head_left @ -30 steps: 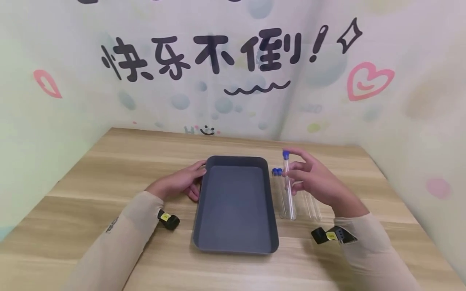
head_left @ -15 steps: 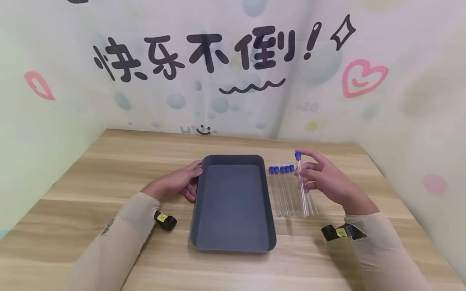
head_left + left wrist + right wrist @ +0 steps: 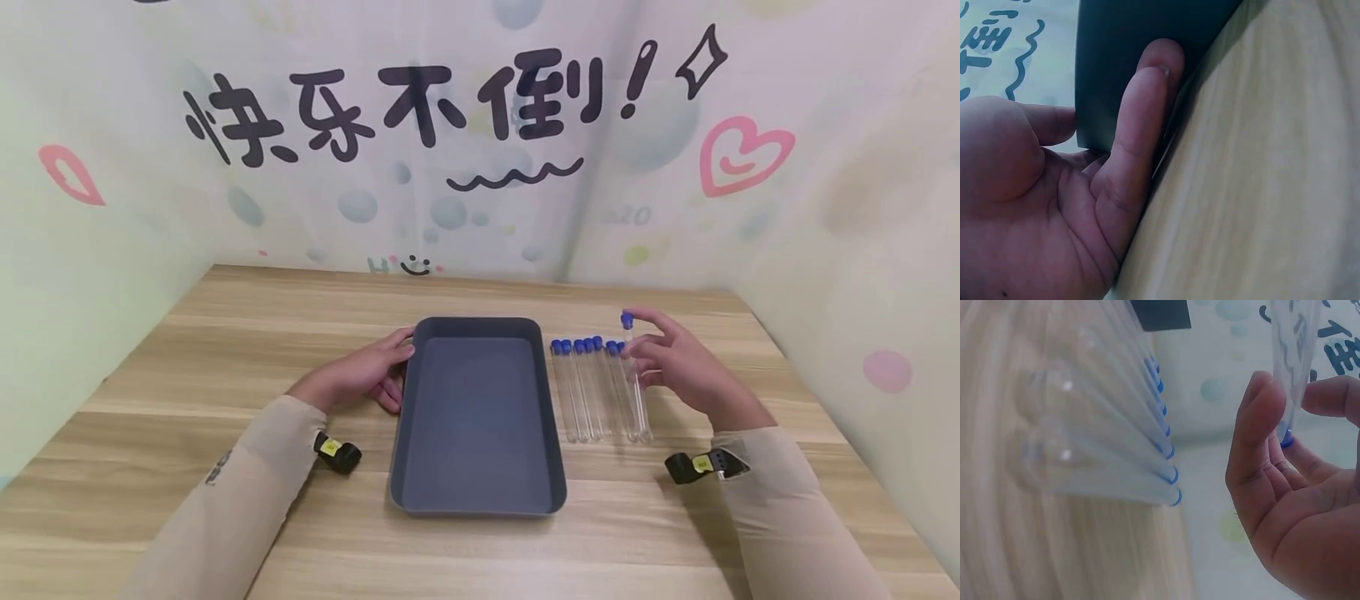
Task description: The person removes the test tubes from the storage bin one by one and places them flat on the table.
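My left hand (image 3: pixel 356 375) is at the left side of a dark grey rectangular tray (image 3: pixel 480 510). In the left wrist view, its fingers (image 3: pixel 1138 119) lie fairly straight against the tray's outer wall (image 3: pixel 1100 75). To the right of the tray, my right hand (image 3: pixel 686 371) pinches a clear test tube (image 3: pixel 640 408) with a blue cap near its top, one finger at the cap. That tube is raised and tilted, its cap end up. Several more blue-capped test tubes (image 3: pixel 588 396) lie side by side on the table between the tray and this hand.
The wood-grain table (image 3: pixel 480 558) is bounded at the back and sides by a printed cloth (image 3: pixel 480 133). A small black camera sits on each wrist. In the right wrist view, the lying tubes (image 3: pixel 1104 469) have their caps toward the back cloth.
My right hand has moved right with the test tube, bringing more of the lying tubes into sight. My left hand stays at the tray. The head view has shifted slightly.
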Demonstrator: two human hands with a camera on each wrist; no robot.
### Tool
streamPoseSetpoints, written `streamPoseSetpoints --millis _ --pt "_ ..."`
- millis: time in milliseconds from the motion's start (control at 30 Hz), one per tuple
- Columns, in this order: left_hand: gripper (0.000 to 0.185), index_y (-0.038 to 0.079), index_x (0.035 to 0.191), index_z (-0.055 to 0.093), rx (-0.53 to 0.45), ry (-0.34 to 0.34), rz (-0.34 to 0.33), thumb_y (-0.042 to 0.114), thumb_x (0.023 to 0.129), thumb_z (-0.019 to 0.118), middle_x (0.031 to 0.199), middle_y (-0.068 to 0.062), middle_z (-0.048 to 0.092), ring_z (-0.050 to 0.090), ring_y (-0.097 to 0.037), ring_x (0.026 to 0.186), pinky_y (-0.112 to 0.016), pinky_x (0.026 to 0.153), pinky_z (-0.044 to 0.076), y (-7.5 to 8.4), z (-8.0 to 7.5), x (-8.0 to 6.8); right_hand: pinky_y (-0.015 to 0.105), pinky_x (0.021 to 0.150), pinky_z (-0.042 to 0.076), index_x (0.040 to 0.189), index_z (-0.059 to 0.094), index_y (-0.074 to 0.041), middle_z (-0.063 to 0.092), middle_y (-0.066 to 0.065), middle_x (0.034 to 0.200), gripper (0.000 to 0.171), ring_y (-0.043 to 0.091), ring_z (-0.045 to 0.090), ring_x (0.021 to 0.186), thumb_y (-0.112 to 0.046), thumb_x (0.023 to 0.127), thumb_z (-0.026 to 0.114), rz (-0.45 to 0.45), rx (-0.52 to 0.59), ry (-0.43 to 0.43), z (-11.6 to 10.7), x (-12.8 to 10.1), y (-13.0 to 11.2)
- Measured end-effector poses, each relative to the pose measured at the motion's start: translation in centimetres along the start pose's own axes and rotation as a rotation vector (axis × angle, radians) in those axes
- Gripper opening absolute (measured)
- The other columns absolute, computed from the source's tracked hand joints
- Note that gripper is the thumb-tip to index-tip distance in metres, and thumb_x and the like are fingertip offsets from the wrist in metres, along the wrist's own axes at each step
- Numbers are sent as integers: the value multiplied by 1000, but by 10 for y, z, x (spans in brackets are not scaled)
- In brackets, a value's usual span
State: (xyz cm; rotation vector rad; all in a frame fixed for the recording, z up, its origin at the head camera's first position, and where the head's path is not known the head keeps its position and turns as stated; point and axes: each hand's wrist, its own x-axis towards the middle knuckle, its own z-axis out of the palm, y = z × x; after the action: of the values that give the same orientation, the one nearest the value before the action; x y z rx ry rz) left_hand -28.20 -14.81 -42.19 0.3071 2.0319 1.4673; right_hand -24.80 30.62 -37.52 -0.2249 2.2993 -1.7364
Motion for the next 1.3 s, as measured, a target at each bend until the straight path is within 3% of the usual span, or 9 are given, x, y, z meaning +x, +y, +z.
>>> streamPoseSetpoints --millis 200,467,700,967,1300 --pt "55 32 162 4 -8 0 1 34 111 26 146 -30 35 68 -25 73 -37 66 62 0 -1 0 32 72 60 157 22 -15 61 4 101 62 10 62 71 -9 101 49 59 -42 28 -10 3 10" --pt "56 33 161 4 -6 3 -9 35 111 27 151 -28 29 68 -26 75 -38 68 62 -3 -2 0 33 76 60 161 13 -11 58 13 111 69 11 62 75 -10 101 47 135 -137 30 -16 4 19" --pt "56 34 162 3 -10 3 -4 35 111 27 145 -28 33 67 -27 75 -38 67 62 -3 -1 0 34 72 59 160 10 -8 60 8 96 70 14 61 75 -5 99 46 146 -194 11 -20 5 24" --pt "55 33 161 4 -10 4 -5 35 111 26 144 -29 34 67 -26 73 -37 66 62 -1 0 0 39 69 63 160 7 -4 52 34 125 79 18 64 76 -2 95 52 154 -283 -17 -17 4 28" --pt "54 33 161 5 -5 -7 4 35 111 25 133 -28 43 68 -25 73 -37 67 62 -1 0 1 36 71 63 155 20 7 53 37 129 72 15 65 78 -12 98 58 166 -462 27 -13 5 29"
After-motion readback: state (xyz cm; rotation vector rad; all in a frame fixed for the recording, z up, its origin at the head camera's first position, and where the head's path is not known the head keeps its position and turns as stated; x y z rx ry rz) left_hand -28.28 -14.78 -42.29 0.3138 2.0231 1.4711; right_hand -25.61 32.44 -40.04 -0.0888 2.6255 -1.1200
